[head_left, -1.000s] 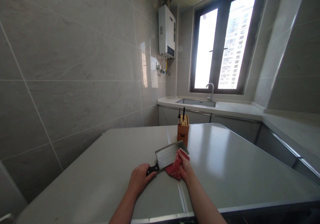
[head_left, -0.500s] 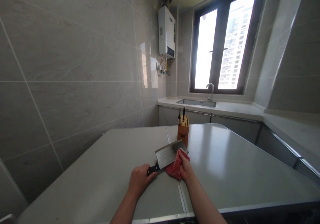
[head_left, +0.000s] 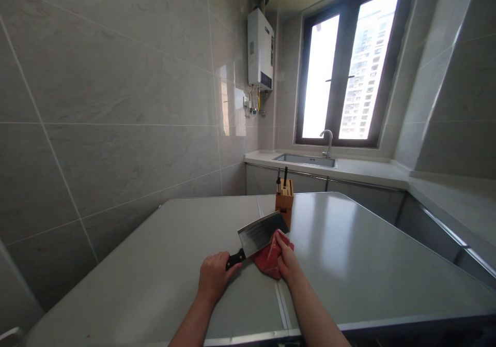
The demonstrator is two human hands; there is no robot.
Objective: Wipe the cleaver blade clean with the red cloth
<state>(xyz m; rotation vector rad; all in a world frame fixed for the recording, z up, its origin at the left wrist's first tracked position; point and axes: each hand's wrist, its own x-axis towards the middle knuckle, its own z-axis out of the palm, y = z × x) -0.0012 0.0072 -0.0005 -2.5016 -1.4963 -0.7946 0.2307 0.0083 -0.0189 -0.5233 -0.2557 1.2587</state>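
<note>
Cleaver (head_left: pixel 264 228) is between left hand (head_left: pixel 213 278) and right hand (head_left: pixel 287 261).
Left fingers are closed around its handle (head_left: pixel 236 258); right fingers pinch red cloth (head_left: pixel 267 260) at the blade (head_left: pixel 251 237). Fingertips should best avoid the edge.

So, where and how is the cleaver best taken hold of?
The cleaver is probably best held by its black handle, from the left and near side, where the left hand grips it: the handle points that way, and the wide blade extends away, partly behind the red cloth.
</note>
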